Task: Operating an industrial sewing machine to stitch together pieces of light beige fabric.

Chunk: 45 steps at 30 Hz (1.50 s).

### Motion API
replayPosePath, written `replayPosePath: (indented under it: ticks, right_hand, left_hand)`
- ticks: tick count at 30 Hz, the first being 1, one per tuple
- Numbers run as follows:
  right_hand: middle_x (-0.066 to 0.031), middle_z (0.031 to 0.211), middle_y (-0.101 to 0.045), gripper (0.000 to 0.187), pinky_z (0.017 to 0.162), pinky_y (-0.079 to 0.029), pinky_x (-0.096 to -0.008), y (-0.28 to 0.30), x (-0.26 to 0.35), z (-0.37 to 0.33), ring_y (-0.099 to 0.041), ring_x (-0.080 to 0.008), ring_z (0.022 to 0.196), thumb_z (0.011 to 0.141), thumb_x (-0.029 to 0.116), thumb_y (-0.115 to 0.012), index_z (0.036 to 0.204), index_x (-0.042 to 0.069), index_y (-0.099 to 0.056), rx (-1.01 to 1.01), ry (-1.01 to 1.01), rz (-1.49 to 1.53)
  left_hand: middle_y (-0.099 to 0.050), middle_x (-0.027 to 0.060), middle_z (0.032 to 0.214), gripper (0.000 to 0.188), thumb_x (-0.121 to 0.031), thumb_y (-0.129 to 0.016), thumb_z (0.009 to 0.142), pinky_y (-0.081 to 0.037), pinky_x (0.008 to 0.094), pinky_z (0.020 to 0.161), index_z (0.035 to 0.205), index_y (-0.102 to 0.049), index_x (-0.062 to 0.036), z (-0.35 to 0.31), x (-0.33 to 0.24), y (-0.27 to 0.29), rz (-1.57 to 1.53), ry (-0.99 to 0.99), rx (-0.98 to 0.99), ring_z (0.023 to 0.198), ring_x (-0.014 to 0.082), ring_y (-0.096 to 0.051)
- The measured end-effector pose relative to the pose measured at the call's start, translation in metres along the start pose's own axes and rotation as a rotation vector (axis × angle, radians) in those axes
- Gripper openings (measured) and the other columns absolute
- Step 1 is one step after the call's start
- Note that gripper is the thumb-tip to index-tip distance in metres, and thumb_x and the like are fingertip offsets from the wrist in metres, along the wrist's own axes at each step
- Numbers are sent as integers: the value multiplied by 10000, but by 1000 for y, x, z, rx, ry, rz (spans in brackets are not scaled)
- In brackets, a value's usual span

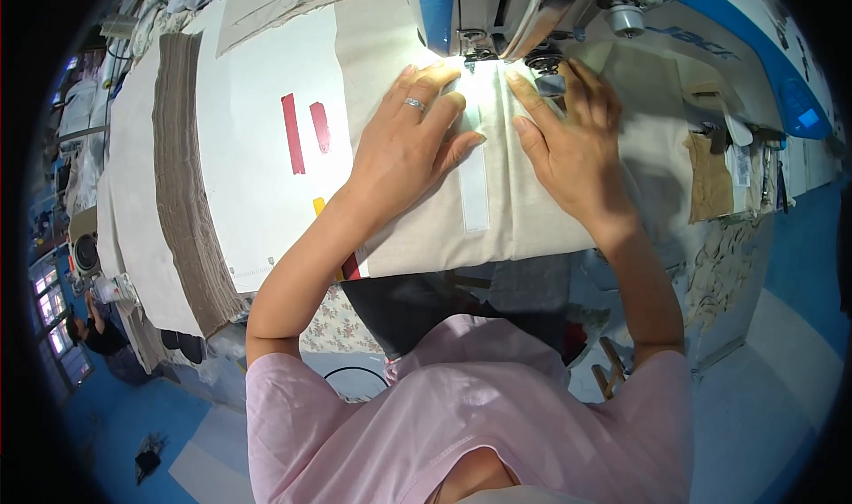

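A beige cloth lies under the needle area of a blue and white sewing machine, and its near edge reaches the table's front. My left hand rests on this cloth, left of the brightly lit needle area, fingers pointing forward and thumb out to the side; a ring is on one finger. To the right of the needle, my right hand presses down on the cloth with its fingers spread. Between the hands runs a seam or fold line, with a narrow white strip beside it. Glare hides the needle tip.
Left on the white tabletop are red tape strips and a long stack of brown cloth pieces. Brown scraps and small tools lie right of the machine. Another person is at the far left.
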State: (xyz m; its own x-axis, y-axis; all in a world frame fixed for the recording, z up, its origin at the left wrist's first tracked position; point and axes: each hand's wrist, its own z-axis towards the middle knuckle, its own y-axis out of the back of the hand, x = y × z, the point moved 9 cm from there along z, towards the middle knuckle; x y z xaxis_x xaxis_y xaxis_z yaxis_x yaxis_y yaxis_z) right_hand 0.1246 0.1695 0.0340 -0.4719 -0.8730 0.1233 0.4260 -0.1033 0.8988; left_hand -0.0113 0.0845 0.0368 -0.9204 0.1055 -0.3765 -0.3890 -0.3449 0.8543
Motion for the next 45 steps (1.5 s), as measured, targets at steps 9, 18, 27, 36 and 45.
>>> replayPosePath:
  ticks: [9, 18, 27, 36, 45]
  right_hand:
    - [-148, 1427, -547, 322, 1202, -300, -547, 2, 1, -1, -446, -342, 1373, 970, 357, -679, 1231, 189, -764, -11, -9, 2]
    - [-150, 1434, -542, 347, 1203, -306, -560, 4, -1, 0, -448, -360, 1374, 956, 322, -699, 1277, 195, -739, -6, -30, 27]
    - [-154, 1504, -500, 455, 1221, -294, -590, 8, 32, -23, -422, -405, 1425, 947, 326, -725, 1382, 203, -671, 171, 68, 216]
    - [-160, 1486, -511, 418, 1225, -285, -589, -2, 21, -5, -417, -405, 1432, 976, 354, -690, 1372, 219, -675, 141, 84, 172]
    - [-141, 1461, -527, 350, 1233, -291, -566, -7, 15, 5, -410, -375, 1438, 981, 341, -680, 1296, 194, -715, 101, 84, 191]
  left_hand:
    - [-611, 191, 1316, 397, -309, -775, 921, -424, 536, 1181, 1155, -633, -22, 0, 2, 1, -11, 17, 9, 1241, 417, -598]
    - [-625, 157, 1296, 360, -206, -810, 875, -509, 494, 1082, 1140, -640, -31, 5, 0, 4, -6, -20, 8, 1201, 381, -627]
    - [-644, 122, 1300, 426, -108, -792, 845, -578, 400, 993, 1243, -676, -11, -25, -33, 4, -3, -86, -12, 1273, 321, -632]
    - [-644, 134, 1313, 424, -112, -771, 869, -558, 433, 1030, 1269, -676, -9, -11, -18, 3, 2, -60, -12, 1253, 352, -633]
    - [-639, 127, 1328, 406, -153, -736, 932, -575, 430, 963, 1315, -670, -36, -3, -7, 0, -1, -34, 7, 1189, 364, -659]
